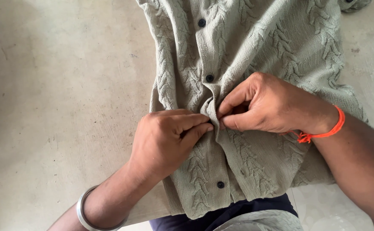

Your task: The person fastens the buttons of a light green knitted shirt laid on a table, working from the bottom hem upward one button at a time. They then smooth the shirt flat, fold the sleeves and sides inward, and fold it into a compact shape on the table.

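A sage-green knitted shirt [276,47] with a raised leaf pattern lies flat on a pale concrete floor [58,85]. Black buttons run down its front placket: one near the top [201,22], one in the middle [209,78], one low down [220,185]. My left hand [167,139] pinches the left edge of the placket between the middle and lower buttons. My right hand [262,105] pinches the facing edge, thumb and fingers pressed together on the cloth. The two hands nearly touch. Whatever sits between the fingertips is hidden.
A silver bangle [84,211] circles my left wrist and an orange thread [323,130] is tied around my right wrist. Dark blue cloth [221,214] shows at the bottom edge, below the shirt hem. Bare floor stretches to the left.
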